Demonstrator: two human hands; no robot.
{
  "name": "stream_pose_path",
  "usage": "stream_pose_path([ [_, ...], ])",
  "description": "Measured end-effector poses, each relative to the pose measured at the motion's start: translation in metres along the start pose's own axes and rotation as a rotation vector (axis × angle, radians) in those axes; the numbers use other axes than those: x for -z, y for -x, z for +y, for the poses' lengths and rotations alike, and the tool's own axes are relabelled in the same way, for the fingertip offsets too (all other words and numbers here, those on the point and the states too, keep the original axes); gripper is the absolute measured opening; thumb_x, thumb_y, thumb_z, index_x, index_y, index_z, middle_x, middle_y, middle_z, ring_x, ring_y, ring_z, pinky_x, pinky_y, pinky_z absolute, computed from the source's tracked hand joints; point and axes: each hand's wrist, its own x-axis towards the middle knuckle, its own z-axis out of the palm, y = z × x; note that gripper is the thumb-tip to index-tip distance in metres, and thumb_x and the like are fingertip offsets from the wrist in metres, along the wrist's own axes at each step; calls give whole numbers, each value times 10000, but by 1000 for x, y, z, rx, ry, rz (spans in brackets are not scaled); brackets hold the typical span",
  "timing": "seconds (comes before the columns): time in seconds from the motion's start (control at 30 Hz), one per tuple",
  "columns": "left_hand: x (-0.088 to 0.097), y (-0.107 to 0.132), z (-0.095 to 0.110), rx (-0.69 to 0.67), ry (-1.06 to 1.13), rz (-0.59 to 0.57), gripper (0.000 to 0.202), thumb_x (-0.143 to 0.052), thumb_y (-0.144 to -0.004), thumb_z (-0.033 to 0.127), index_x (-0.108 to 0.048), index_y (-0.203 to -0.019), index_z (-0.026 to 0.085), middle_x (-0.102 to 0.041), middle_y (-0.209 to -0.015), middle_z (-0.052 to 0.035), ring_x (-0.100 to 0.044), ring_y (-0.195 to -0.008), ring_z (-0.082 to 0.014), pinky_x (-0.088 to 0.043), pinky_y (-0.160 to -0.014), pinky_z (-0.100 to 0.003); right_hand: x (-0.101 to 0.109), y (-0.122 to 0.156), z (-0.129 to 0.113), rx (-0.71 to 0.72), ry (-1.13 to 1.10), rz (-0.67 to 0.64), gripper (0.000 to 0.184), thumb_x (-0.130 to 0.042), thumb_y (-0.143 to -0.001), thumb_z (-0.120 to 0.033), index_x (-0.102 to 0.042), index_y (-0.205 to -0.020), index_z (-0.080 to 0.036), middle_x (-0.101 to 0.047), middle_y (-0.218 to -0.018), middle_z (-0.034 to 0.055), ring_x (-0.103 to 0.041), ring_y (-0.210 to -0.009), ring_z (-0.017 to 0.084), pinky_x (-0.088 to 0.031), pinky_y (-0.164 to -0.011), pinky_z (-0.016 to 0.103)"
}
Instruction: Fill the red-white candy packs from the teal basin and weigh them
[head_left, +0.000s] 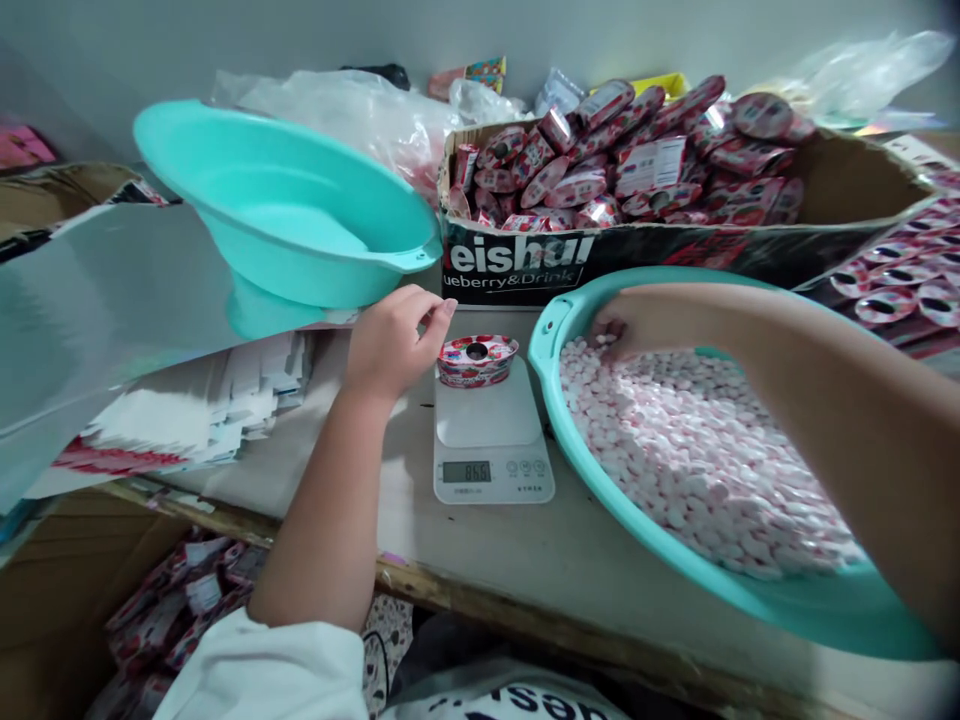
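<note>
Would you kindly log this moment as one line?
left hand beside tin on scale | right hand in candy basin

Left hand (394,340) loosely curled, fingertips pinched — right hand (626,325) reaching forward, seemingly cupped downward.

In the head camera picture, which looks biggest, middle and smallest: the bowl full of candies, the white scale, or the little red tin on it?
1. Bowl of candies, clearly biggest, though it is also nearest the camera.
2. White scale.
3. Red tin, smallest; it sits on the scale's platform.
</note>
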Motion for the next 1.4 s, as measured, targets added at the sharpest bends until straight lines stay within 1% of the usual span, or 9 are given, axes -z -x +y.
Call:
stream_pose_path([
  [0.07,-1,0,1,-17,26,6,340,-426,-1057,389,-641,-876,199,-675,-904,-55,-611,-864,-188,-458,-768,-308,-1,5,-6,-23,18,0,236,-627,-873,-264,-747,-725,-125,-716,-851,69,-585,-768,125,-361,-668,277],
  [0.13,-1,0,3,-31,48,9,312,-427,-1056,374,-643,-915,198,-681,-948,-57,-616,-896,-187,-471,-794,-303,4,4,-9,-35,50,-81,215,-626,-872,-244,-757,-752,-123,-720,-858,74,-587,-774,126,-353,-676,284],
  [0.23,-2,0,3,-35,50,14,294,-443,-1050,364,-646,-922,195,-681,-949,-54,-617,-899,-187,-474,-802,-300,20,-8,-9,-59,131,-370,91,-686,-801,-157,-770,-773,-136,-703,-754,43,-563,-690,111,-344,-672,298],
  [0.3,-1,0,3,-37,50,19,286,-451,-1048,357,-648,-921,193,-683,-950,-53,-618,-891,-185,-472,-799,-302,33,-17,-11,-65,151,-485,78,-702,-777,-133,-775,-797,-153,-688,-708,17,-546,-642,99,-347,-670,303],
  [0.43,-1,0,3,-28,38,9,303,-443,-1052,373,-645,-910,197,-684,-943,-50,-621,-885,-185,-473,-793,-309,44,-21,-24,-38,122,-387,90,-680,-811,-174,-769,-817,-165,-690,-710,6,-560,-630,102,-368,-663,298],
  [0.77,0,-1,4,-14,31,2,329,-442,-1048,396,-653,-893,198,-695,-937,-52,-631,-886,-189,-475,-775,-309,39,-13,-45,61,140,-256,95,-661,-802,-177,-753,-782,-162,-691,-707,11,-545,-608,101,-364,-633,273],
  [1.03,3,0,4,-11,87,32,305,-462,-1036,366,-663,-887,193,-694,-906,-45,-633,-879,-189,-471,-777,-311,41,-10,-63,105,-101,-156,163,-637,-868,-255,-756,-907,-151,-701,-769,27,-560,-664,105,-396,-640,251],
  [1.27,-4,-1,0,54,37,63,302,-470,-1027,364,-651,-855,193,-693,-886,-57,-624,-858,-198,-466,-750,-304,17,-17,-94,170,-219,-126,114,-675,-831,-241,-766,-866,-180,-679,-738,3,-555,-660,105,-385,-636,231],
  [1.4,-6,-2,-1,41,21,76,313,-470,-1021,315,-650,-807,174,-671,-821,-57,-605,-816,-193,-447,-733,-297,4,-18,-100,235,-243,-134,109,-668,-843,-203,-762,-869,-155,-685,-754,11,-559,-672,99,-377,-651,222],
])
